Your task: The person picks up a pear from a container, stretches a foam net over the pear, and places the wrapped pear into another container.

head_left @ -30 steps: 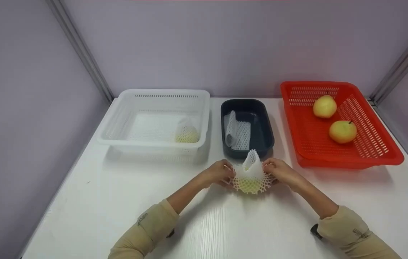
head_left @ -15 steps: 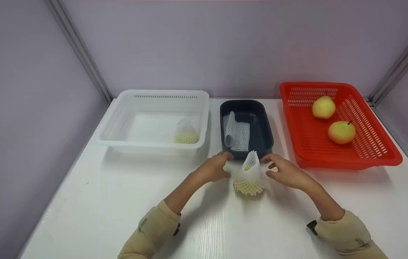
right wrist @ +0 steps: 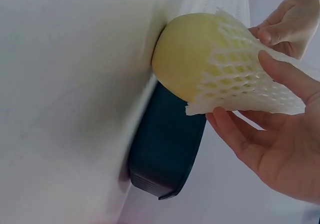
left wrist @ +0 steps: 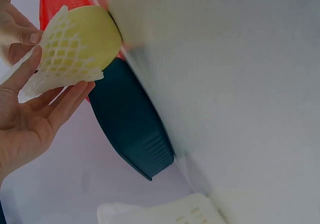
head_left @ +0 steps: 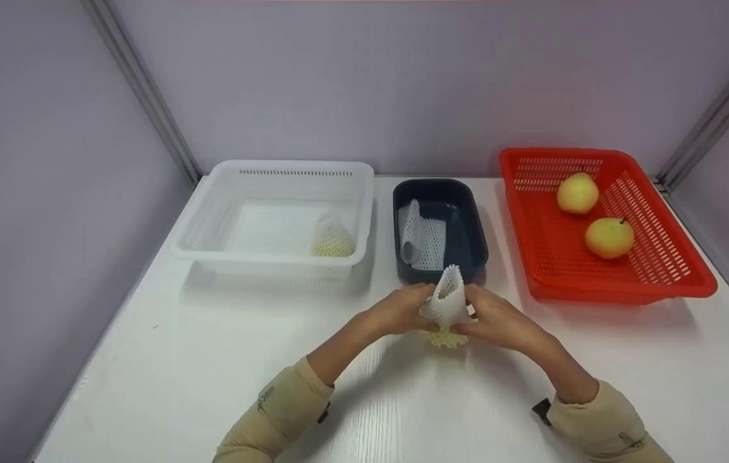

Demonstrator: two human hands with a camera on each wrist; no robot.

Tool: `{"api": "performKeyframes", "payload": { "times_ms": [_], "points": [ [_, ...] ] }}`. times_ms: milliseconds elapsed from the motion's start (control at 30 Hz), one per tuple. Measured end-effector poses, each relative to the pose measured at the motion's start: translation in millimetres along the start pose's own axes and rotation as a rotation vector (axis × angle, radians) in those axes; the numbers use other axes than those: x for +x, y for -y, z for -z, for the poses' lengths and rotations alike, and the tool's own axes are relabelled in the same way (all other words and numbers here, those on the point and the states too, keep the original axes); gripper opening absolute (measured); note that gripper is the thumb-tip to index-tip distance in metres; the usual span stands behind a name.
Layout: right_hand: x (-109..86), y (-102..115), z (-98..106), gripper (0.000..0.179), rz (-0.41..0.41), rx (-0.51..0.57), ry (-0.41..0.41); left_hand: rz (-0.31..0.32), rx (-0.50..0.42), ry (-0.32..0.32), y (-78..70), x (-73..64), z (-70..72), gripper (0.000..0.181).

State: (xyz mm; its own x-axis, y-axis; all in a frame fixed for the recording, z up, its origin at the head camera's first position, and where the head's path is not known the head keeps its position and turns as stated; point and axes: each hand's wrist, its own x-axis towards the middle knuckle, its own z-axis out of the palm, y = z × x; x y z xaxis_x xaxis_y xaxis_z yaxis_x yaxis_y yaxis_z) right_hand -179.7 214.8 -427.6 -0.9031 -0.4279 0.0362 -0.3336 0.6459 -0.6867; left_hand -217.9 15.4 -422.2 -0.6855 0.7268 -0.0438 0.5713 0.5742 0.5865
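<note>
A pale yellow pear (left wrist: 100,37) stands on the white table, its lower part bare in both wrist views. A white foam net sleeve (head_left: 449,303) covers its upper part and rises to a pointed, open top. From the left, my left hand (head_left: 399,311) holds the sleeve, with the thumb on one side and fingers on the other. My right hand (head_left: 500,319) grips it likewise from the right, as the right wrist view shows with thumb and fingers (right wrist: 232,131) on the mesh. In the head view the hands hide much of the pear.
Just behind the hands stands a dark blue box (head_left: 461,231) holding foam sleeves (head_left: 432,243). At the left is a white basket (head_left: 274,257) with one net-wrapped pear (head_left: 333,240). The red basket (head_left: 551,276) at the right contains two bare pears (head_left: 578,193).
Half a second ago both hands were spread apart from the netted pear. Now they have closed in on the sleeve from both sides, and its flared lower edge is drawn in.
</note>
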Motion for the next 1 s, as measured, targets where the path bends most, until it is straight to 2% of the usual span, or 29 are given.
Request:
{"api": "performKeyframes", "payload": {
  "times_ms": [133,200,433,600,867,1000],
  "points": [
    [0.2,-3,0,0.047,0.003,0.014,0.017,-0.033,0.063,-0.010,-1.2,2.4,-4.9,0.053],
    [0.6,-5,2,0.046,0.015,0.024,0.037,-0.030,0.086,-0.010,-2.4,3.9,-6.6,0.054],
    [3.7,-15,0,0.059,0.075,0.050,0.112,0.025,0.100,0.037,-0.6,6.7,-12.5,0.065],
    [3.8,-19,-5,0.071,0.063,0.046,0.151,0.047,0.099,0.061,5.2,5.9,-19.9,0.068],
    [1.0,-16,-2,0.074,0.010,0.000,0.125,0.046,0.071,0.083,5.4,2.5,-15.1,0.075],
    [0.4,-12,3,0.068,0.012,-0.001,0.081,0.029,0.070,0.051,2.1,1.4,-9.6,0.074]
  ]
}}
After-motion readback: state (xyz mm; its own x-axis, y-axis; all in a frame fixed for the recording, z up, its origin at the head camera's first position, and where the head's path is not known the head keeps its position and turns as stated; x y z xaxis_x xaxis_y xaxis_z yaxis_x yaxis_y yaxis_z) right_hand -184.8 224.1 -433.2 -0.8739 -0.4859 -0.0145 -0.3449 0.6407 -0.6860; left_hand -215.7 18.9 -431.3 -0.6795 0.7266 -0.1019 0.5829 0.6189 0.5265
